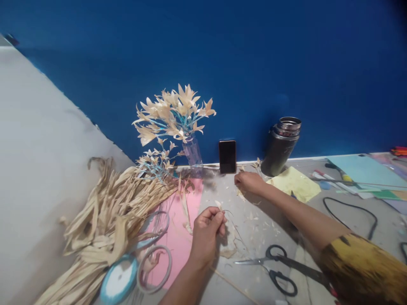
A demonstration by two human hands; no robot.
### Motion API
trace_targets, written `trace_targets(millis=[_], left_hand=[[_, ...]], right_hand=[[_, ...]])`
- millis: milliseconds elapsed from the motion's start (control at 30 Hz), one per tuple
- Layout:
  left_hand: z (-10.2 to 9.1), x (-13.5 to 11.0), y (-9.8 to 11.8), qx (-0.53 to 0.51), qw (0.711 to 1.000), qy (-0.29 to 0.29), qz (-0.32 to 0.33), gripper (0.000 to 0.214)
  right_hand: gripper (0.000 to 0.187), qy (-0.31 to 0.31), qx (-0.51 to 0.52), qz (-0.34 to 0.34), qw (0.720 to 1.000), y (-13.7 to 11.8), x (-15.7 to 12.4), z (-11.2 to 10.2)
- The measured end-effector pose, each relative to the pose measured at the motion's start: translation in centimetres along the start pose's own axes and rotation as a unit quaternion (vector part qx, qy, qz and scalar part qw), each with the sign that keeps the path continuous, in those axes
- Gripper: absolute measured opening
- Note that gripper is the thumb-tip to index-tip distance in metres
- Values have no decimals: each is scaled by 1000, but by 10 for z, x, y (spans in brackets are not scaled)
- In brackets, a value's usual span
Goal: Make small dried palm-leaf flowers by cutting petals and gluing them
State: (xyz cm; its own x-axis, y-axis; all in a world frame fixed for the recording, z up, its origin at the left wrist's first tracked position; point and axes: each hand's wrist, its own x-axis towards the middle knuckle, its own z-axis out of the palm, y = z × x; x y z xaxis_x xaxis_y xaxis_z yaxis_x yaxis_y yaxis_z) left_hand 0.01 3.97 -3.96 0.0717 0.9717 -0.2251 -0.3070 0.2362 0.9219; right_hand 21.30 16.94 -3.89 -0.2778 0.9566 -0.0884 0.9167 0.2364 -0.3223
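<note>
My left hand (208, 231) is closed in a pinch above the table. A small pale husk petal (219, 205) sticks up from its fingertips, and a thin dark strand shows beside it. Farther back, my right hand (251, 183) reaches down to the tabletop with its fingers drawn together. Small husk pieces (241, 194) lie by it, and anything inside its fingers is hidden. Black-handled scissors (266, 260) rest with blades parted between my forearms. A thin stick (233, 286) lies near my left wrist.
Husk flowers (174, 110) stand in a clear vase (193, 159). Dried corn husks (104, 216) cover the left, beside tape rolls (154, 269) and pink paper (184, 207). A phone (227, 156) and open flask (281, 146) stand along the wall. Yellow paper (295, 184) and a black cord (352, 206) lie right.
</note>
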Motion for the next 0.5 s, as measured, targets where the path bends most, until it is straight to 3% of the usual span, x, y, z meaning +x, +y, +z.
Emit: trace_targets(millis=[200, 333, 367, 433, 500], left_hand=[[4, -1, 3, -23, 1000, -6, 8, 32], [7, -1, 7, -42, 999, -23, 5, 32], [10, -2, 9, -49, 998, -31, 1, 32], [17, -5, 12, -65, 997, -49, -10, 32], [30, -9, 15, -82, 994, -65, -20, 33]], right_hand=[[17, 20, 155, -6, 988, 7, -7, -8], [26, 20, 270, -11, 962, 1, -37, -25], [28, 16, 308, -13, 951, -3, -50, -30], [29, -2, 465, 0, 885, -13, -79, -38], [27, 18, 526, 20, 850, -23, -109, -42]])
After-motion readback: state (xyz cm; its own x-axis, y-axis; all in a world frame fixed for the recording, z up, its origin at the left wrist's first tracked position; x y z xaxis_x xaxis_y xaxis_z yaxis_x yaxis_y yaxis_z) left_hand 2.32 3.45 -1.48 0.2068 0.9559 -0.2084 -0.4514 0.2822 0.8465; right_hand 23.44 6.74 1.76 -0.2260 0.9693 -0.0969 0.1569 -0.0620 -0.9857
